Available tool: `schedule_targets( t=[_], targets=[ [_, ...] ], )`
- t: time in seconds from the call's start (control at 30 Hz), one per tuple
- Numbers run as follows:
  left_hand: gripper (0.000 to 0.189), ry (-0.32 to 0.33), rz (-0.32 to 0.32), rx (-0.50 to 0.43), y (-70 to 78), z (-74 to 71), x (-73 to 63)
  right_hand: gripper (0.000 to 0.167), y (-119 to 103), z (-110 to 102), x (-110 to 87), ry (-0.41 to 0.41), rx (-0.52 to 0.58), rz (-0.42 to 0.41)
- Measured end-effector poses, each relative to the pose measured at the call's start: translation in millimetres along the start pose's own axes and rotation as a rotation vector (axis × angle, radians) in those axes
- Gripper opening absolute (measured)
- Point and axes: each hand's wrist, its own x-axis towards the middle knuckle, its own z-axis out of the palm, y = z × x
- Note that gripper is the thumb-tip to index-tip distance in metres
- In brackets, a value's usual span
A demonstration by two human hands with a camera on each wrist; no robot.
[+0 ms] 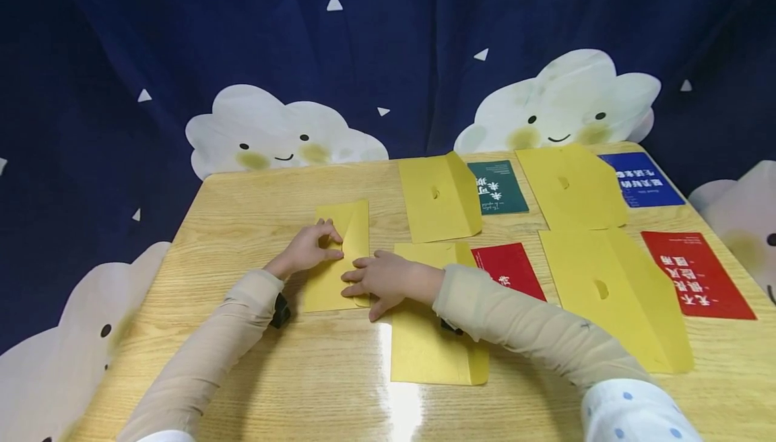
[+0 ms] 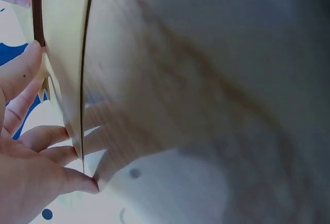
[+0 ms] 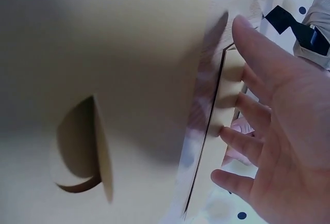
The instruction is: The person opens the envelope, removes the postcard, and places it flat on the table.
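Observation:
A yellow paper envelope (image 1: pixel 327 287) lies on the wooden table, its flap (image 1: pixel 358 226) folded over along the right side. My left hand (image 1: pixel 310 246) pinches at the envelope's middle with thumb and index finger, by the flap's edge. In the left wrist view a small paper tab (image 2: pixel 45 77) shows between them, and the other fingers of that left hand (image 2: pixel 31 167) rest against the envelope. My right hand (image 1: pixel 384 280) lies spread over the envelope's right edge, fingers fairly straight on the flap. The right wrist view shows that right hand (image 3: pixel 278 110) touching the envelope (image 3: pixel 227 90) from the side.
Beneath my right wrist lies another yellow envelope (image 1: pixel 424 354), with a red card (image 1: pixel 512 270) beside it. More envelopes (image 1: pixel 436 206) with open flaps lie to the right, near a green card (image 1: pixel 497 189), a blue card (image 1: pixel 649 182) and another red card (image 1: pixel 697 277). A dark blue curtain (image 1: pixel 388 38) hangs behind.

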Motion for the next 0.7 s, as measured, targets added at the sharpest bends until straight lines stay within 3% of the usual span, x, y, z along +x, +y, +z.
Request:
schedule_targets(
  t=[0.3,0.7],
  targets=[
    [0.016,-0.023,-0.04,-0.028,0.4,0.1,-1.7,0.068,1.2,-0.2,-9.8,0.052,0.01,0.002],
    [0.016,-0.008,-0.032,-0.002,-0.5,0.6,0.6,0.067,4.5,1.6,-28.8,0.141,0.013,0.031]
  ],
)
